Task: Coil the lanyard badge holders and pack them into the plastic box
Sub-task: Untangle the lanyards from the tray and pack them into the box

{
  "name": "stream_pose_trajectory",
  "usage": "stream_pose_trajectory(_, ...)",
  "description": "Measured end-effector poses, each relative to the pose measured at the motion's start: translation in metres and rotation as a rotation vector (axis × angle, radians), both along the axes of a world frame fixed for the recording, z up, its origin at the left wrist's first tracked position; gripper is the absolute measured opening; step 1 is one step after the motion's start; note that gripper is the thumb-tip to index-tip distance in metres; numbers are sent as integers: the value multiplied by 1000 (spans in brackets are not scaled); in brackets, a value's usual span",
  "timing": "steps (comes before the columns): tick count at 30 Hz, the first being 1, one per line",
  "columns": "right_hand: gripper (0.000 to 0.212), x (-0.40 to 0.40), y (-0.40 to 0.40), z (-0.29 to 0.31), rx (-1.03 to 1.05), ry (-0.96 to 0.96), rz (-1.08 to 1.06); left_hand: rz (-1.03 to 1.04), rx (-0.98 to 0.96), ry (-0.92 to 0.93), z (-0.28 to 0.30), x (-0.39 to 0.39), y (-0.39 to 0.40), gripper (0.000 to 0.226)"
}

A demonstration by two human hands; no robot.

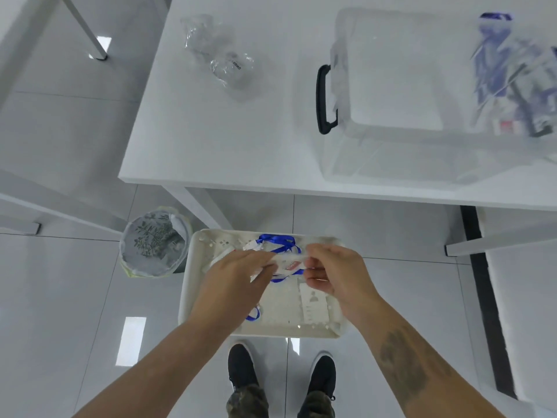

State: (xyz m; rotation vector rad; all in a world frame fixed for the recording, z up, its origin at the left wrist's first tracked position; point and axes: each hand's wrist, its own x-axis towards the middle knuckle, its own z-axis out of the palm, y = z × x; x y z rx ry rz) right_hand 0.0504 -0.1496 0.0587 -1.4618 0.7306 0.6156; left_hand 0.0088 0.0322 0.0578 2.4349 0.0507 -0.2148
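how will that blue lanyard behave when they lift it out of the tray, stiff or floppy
Probably floppy: the blue lanyard lies in loose loops and droops between the left hand and right hand. Likely light, since fingertips alone hold it. Its loops may snag on things in the white tray.

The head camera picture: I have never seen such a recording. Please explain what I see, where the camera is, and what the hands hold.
No machine here: a person wears a camera on the head, looking down at their arms and shoes. The left hand and right hand together hold a badge holder with a blue lanyard, above a white tray on the floor, where another card holder lies. On the white table stand a clear plastic box with a black handle and some crumpled plastic wrapping. A lined waste bin stands left of the tray.
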Motion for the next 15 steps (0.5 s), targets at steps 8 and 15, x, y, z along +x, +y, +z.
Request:
stream_pose_trajectory(8, 42, -5, 9, 37, 87, -83, 107, 370, -801, 496, 62, 27, 23, 18)
stream_pose_trajectory(15, 31, -27, 32, 40, -35, -271, 357, 490, -1120, 518, 87, 55, 14, 33)
